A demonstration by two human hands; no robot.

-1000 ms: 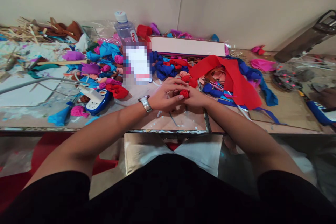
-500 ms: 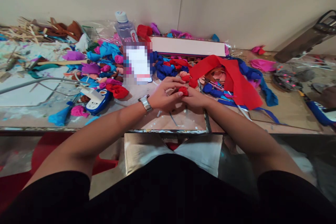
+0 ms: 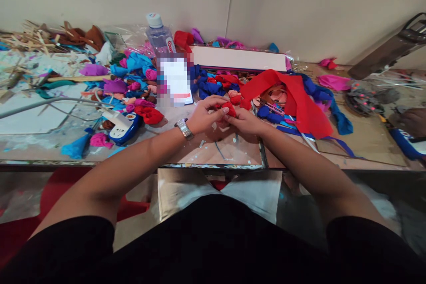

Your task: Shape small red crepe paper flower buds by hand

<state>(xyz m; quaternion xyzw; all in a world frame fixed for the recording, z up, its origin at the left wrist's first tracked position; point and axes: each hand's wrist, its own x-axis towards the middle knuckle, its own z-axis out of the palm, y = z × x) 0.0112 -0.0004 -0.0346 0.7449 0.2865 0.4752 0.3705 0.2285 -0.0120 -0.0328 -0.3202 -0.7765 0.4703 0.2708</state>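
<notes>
My left hand [image 3: 203, 117], with a silver wristwatch [image 3: 184, 128] on its wrist, and my right hand [image 3: 245, 121] meet at the middle of the worktable [image 3: 213, 153]. Between their fingertips they pinch a small red crepe-paper rose [image 3: 229, 108], held just above the tabletop. Right behind the hands lie more small red and blue paper roses [image 3: 208, 86]. A long red crepe-paper strip [image 3: 296, 97] drapes across the table just right of my right hand.
A water bottle [image 3: 159, 37] and a blurred card [image 3: 175, 80] stand behind the hands, a long white box [image 3: 238, 59] by the wall. A blue-white power strip [image 3: 122, 126] and paper scraps lie left. Another person's hand [image 3: 411, 120] shows at the right edge.
Both hands have lifted the red rose slightly and shifted it away from me; the fingers have reworked their grip around it.
</notes>
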